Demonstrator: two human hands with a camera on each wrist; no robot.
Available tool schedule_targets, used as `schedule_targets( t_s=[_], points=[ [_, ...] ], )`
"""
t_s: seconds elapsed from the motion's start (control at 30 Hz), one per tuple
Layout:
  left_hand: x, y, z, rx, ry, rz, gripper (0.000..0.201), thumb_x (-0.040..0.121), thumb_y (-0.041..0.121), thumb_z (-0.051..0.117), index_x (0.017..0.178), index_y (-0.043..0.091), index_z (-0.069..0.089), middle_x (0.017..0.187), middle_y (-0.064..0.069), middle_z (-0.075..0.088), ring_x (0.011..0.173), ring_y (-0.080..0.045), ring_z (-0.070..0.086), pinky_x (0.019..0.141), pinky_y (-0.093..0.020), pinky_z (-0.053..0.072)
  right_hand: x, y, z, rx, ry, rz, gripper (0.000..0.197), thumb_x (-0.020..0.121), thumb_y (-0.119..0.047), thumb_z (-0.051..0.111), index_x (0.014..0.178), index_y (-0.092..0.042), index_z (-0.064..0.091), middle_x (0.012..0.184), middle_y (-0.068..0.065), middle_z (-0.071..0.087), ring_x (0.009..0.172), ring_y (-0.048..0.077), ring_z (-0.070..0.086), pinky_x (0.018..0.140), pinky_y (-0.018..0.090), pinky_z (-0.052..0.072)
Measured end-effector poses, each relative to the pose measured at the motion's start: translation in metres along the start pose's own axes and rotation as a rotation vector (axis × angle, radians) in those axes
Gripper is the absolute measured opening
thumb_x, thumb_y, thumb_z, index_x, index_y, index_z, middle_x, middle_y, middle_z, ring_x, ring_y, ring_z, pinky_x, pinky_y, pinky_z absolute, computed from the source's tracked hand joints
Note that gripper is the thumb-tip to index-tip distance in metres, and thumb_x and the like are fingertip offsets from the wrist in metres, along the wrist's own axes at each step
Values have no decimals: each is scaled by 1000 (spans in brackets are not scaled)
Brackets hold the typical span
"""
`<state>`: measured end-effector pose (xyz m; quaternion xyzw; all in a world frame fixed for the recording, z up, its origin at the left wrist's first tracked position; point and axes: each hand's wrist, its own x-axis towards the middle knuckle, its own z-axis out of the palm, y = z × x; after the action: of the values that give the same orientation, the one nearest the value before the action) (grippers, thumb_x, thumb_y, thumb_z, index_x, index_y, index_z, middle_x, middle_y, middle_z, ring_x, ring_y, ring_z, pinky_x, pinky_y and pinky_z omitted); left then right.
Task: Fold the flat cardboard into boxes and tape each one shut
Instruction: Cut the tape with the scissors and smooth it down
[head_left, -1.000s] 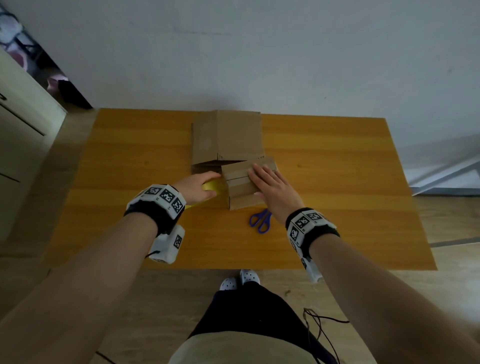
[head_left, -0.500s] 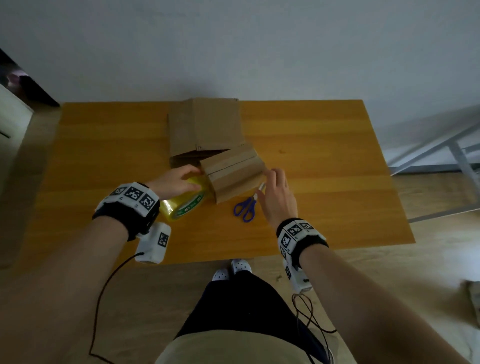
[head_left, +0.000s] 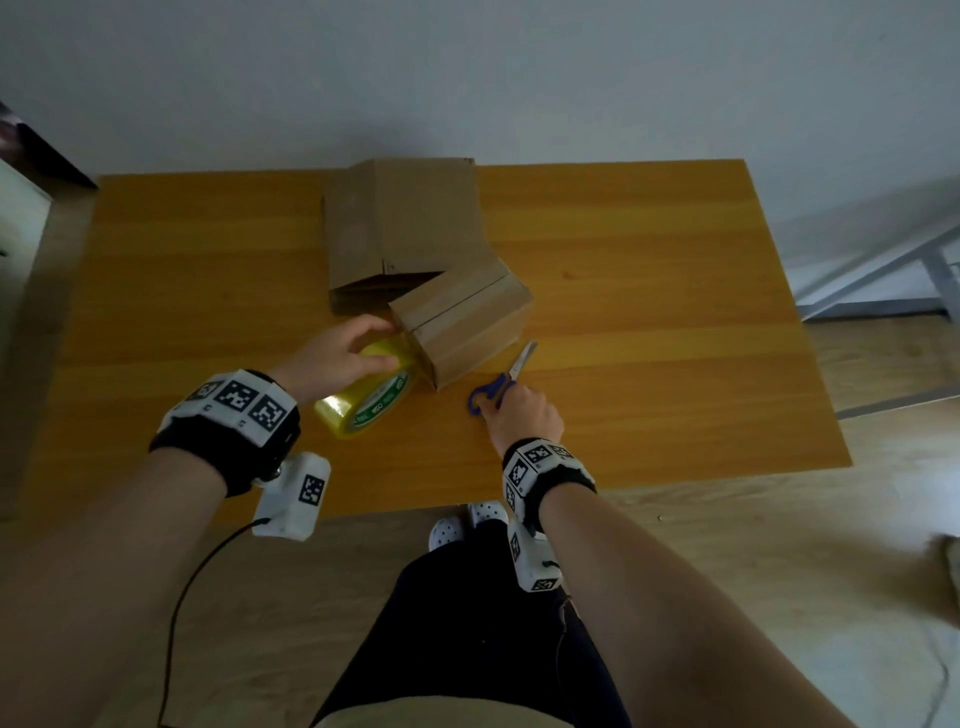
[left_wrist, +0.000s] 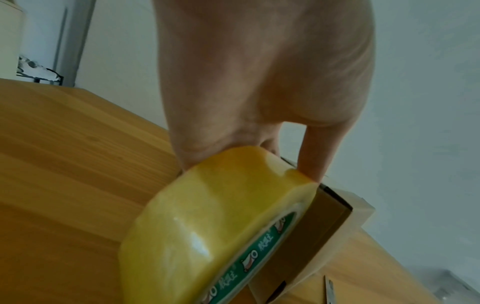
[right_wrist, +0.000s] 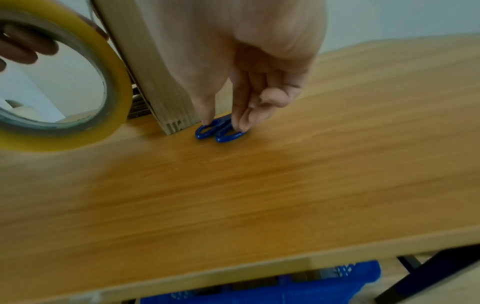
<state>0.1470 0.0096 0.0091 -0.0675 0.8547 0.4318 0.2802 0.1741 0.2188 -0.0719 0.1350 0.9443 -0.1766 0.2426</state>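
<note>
A folded brown cardboard box (head_left: 462, 322) sits mid-table, its top flaps closed. A stack of flat cardboard (head_left: 400, 228) lies behind it. My left hand (head_left: 337, 358) grips a yellow tape roll (head_left: 366, 397) held against the box's left end; in the left wrist view the tape roll (left_wrist: 207, 222) touches the box (left_wrist: 327, 216). My right hand (head_left: 519, 415) pinches the blue handles of the scissors (head_left: 498, 384), which lie on the table just right of the box. In the right wrist view, thumb and fingers close on the scissors (right_wrist: 221, 131).
The wooden table (head_left: 649, 322) has bare surface to the left and right of the cardboard. A white wall stands behind it. A metal frame (head_left: 883, 265) stands at the right on the floor. My feet show below the near edge.
My right hand left the top of the box and came down to the scissors' handles. The left hand pulled the tape roll out along the box's left end. The box turned slightly.
</note>
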Motion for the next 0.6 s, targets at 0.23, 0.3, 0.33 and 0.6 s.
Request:
schedule_targets(
  t_s=[0.23, 0.3, 0.33, 0.6],
  points=[
    [-2, -2, 1, -15, -7, -7, 45, 90, 22, 59, 132, 20, 44, 140, -3, 43, 128, -21, 39, 101, -38, 39, 4, -1, -5, -30, -20, 24, 32, 93, -42, 54, 80, -13, 50, 75, 3, 54, 68, 24, 54, 58, 30, 43],
    [-2, -2, 1, -32, -11, -14, 44, 90, 22, 59, 132, 21, 44, 140, -2, 42, 127, -19, 39, 101, -37, 38, 5, 0, -8, -17, -7, 35, 25, 95, -34, 54, 83, -11, 56, 78, 4, 57, 69, 24, 53, 58, 29, 43],
    [-2, -2, 2, -32, -8, -13, 44, 90, 23, 60, 131, 22, 45, 140, -2, 42, 128, -20, 39, 102, -38, 38, 6, 0, -9, -13, 0, 43, 22, 95, -30, 54, 87, -10, 59, 79, 4, 57, 70, 25, 54, 58, 29, 43],
    [-4, -2, 1, -35, -10, -5, 45, 89, 23, 60, 132, 21, 45, 141, -2, 43, 131, -23, 38, 106, -41, 36, 9, 9, -17, 40, -3, 95, 16, 91, -25, 59, 87, -10, 58, 84, 7, 61, 79, 27, 60, 62, 31, 45]
  ],
)
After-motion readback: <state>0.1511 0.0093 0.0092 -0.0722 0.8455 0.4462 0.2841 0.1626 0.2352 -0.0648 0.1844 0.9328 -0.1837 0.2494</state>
